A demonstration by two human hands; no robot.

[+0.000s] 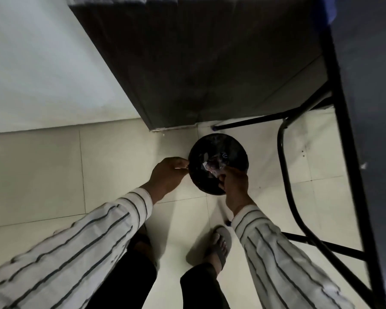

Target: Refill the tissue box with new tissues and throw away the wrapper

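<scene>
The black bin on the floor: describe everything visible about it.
The bin is round, black and open-topped, seen from almost straight above. It stands on the pale tiled floor just in front of a dark cabinet, beside a black metal frame. The left hand pinches its near-left rim. The right hand holds a crumpled clear wrapper over its opening. Its dark inside is hard to make out.

White sleeves [80,246] with thin dark stripes, dark trousers [125,284], grey sandals [221,244].

Dim room; light from ten o'clock brightens the wall [42,63], floor [120,157] shadowed, edges bowed and soft.
</scene>
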